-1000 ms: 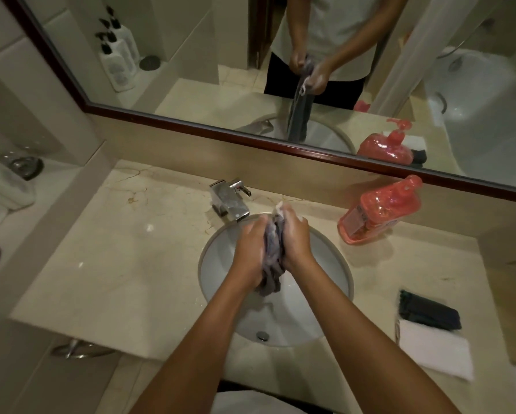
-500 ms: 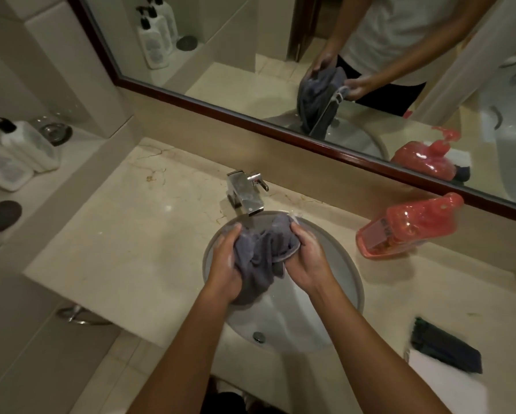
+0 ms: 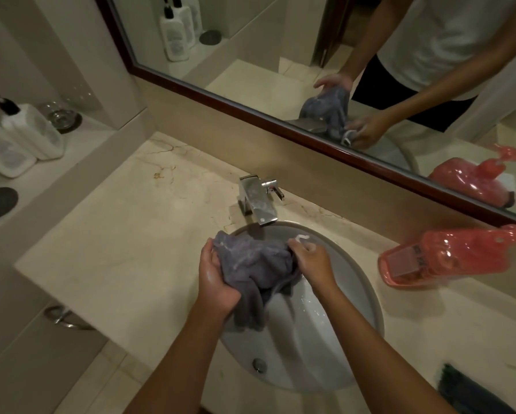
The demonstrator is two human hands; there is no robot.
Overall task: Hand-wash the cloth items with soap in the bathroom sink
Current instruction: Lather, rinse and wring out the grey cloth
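I held the grey cloth [image 3: 255,264] bunched between both hands at the centre of the frame, over the upper left part of the sink [image 3: 361,297]. My left hand [image 3: 216,282] had its fingers curled round the left side of the cloth, the skin wet and shiny. My right hand [image 3: 312,262] gripped the right edge, fingers closed over the fabric, with a small white loop sticking out just above the knuckles. A fold of the cloth hung down below my left hand into the basin. The faucet [image 3: 258,201] stood just above the cloth, not touching it. A red soap bottle [image 3: 447,258] lay on its side on the worktop [image 3: 116,243] at the right of the frame, against the strip below the mirror [image 3: 280,55]. A dark folded cloth [image 3: 471,392] lay at the lower right corner.
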